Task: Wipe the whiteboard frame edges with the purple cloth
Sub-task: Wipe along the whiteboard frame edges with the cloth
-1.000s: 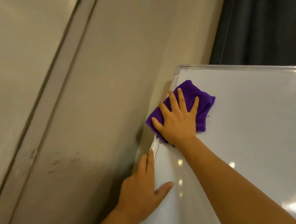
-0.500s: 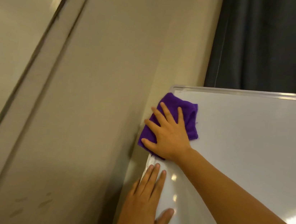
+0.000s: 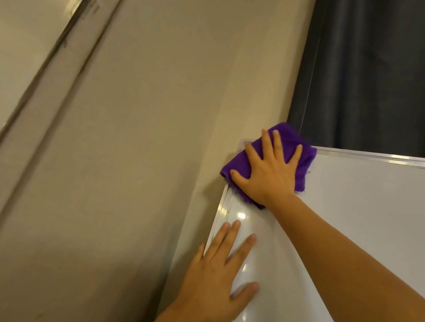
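Note:
The whiteboard (image 3: 360, 221) fills the lower right, with a thin silver frame (image 3: 225, 211) along its left side and top edge. A purple cloth (image 3: 306, 159) covers the board's top-left corner, hiding the frame there. My right hand (image 3: 269, 173) lies flat on the cloth with fingers spread, pressing it against the corner. My left hand (image 3: 217, 277) rests flat on the board surface below, fingers apart, touching the left frame edge and holding nothing.
A beige wall (image 3: 139, 151) stands right beside the board's left edge, with a door frame strip (image 3: 53, 86) running diagonally further left. A dark curtain (image 3: 392, 76) hangs behind the top of the board.
My right hand has slid the cloth up the left frame edge to the top-left corner. My left hand has shifted onto the board surface and spread flat. The view has tilted upward.

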`<move>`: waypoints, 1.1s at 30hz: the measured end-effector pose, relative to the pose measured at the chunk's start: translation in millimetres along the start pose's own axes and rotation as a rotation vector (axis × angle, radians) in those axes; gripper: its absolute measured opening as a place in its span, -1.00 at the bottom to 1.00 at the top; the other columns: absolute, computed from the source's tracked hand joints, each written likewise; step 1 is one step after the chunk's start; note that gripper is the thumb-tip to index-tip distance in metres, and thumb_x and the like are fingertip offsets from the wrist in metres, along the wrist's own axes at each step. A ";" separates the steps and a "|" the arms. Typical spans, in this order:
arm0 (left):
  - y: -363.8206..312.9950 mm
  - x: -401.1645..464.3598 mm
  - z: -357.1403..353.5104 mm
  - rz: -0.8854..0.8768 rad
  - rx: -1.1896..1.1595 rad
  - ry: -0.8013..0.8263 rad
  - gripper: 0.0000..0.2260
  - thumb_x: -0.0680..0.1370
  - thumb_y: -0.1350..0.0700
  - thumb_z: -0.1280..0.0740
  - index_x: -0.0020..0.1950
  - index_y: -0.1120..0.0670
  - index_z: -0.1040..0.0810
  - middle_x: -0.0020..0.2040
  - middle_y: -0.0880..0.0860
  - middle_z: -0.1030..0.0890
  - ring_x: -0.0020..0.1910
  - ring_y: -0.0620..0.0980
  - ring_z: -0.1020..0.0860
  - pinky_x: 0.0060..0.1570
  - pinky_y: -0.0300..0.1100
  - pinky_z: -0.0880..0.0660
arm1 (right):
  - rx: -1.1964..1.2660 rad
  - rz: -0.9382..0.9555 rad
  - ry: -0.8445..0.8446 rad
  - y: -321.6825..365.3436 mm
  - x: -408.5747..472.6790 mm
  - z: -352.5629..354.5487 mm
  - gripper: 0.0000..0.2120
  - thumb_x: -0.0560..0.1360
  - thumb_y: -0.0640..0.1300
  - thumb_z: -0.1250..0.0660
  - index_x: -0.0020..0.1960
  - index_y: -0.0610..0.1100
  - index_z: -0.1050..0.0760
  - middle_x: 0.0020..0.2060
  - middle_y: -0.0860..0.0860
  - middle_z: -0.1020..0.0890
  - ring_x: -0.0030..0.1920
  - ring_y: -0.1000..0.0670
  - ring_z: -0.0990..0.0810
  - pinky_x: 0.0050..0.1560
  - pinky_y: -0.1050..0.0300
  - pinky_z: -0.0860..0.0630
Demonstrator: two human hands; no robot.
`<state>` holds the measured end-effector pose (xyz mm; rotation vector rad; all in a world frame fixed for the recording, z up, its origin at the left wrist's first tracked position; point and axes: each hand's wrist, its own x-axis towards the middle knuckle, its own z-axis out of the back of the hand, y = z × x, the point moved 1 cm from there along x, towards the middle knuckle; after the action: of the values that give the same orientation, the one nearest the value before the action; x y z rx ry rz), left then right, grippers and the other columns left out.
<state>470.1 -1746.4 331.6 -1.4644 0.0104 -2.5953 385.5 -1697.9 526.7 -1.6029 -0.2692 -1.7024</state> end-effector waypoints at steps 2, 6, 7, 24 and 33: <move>-3.4 15.4 5.0 0.022 0.008 -0.012 -0.40 0.31 -0.50 0.30 0.23 -0.43 0.54 0.33 -0.34 0.54 0.36 -0.23 0.50 0.43 0.00 0.23 | -0.043 -0.120 -0.005 -13.1 7.7 2.1 -0.26 0.40 0.43 0.05 0.44 0.03 -0.11 0.51 -0.09 0.00 0.49 -0.21 0.11 0.34 -0.40 0.22; -11.9 31.1 9.4 0.065 0.043 0.007 -0.37 0.26 -0.48 0.37 0.24 -0.37 0.55 0.34 -0.25 0.56 0.38 -0.14 0.49 0.45 0.08 0.22 | -0.069 -0.248 0.011 -28.7 13.7 6.1 -0.24 0.40 0.43 0.04 0.45 0.00 -0.11 0.51 -0.11 -0.01 0.49 -0.22 0.12 0.35 -0.39 0.21; -13.2 31.4 8.0 0.072 0.053 0.007 -0.37 0.27 -0.47 0.37 0.25 -0.35 0.54 0.34 -0.24 0.56 0.38 -0.13 0.49 0.45 0.09 0.22 | -0.053 -0.222 0.011 -27.4 12.4 6.3 -0.24 0.40 0.42 0.02 0.45 0.00 -0.11 0.51 -0.11 -0.02 0.49 -0.21 0.12 0.35 -0.38 0.21; -14.1 49.9 5.9 0.130 0.077 -0.035 -0.41 0.48 -0.37 0.12 0.21 -0.38 0.56 0.29 -0.25 0.60 0.41 -0.12 0.44 0.44 0.17 0.05 | 0.036 0.182 0.123 -48.7 42.7 15.8 -0.31 0.38 0.42 -0.05 0.41 0.11 -0.12 0.47 -0.03 -0.14 0.45 -0.15 -0.08 0.35 -0.36 0.00; -15.0 102.7 18.5 0.091 0.121 -0.185 -0.43 0.56 -0.25 0.09 0.50 -0.18 0.25 0.52 -0.10 0.34 0.51 -0.05 0.30 0.44 0.06 0.00 | -0.037 -0.083 0.210 -137.2 33.7 41.5 -0.32 0.35 0.46 0.00 0.31 0.07 -0.25 0.12 -0.11 -0.52 0.08 -0.16 -0.49 0.13 -0.19 -0.36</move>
<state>431.7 -1745.0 429.7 -1.6130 -0.0986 -2.3372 331.4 -1591.1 612.4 -1.4413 -0.2024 -1.9326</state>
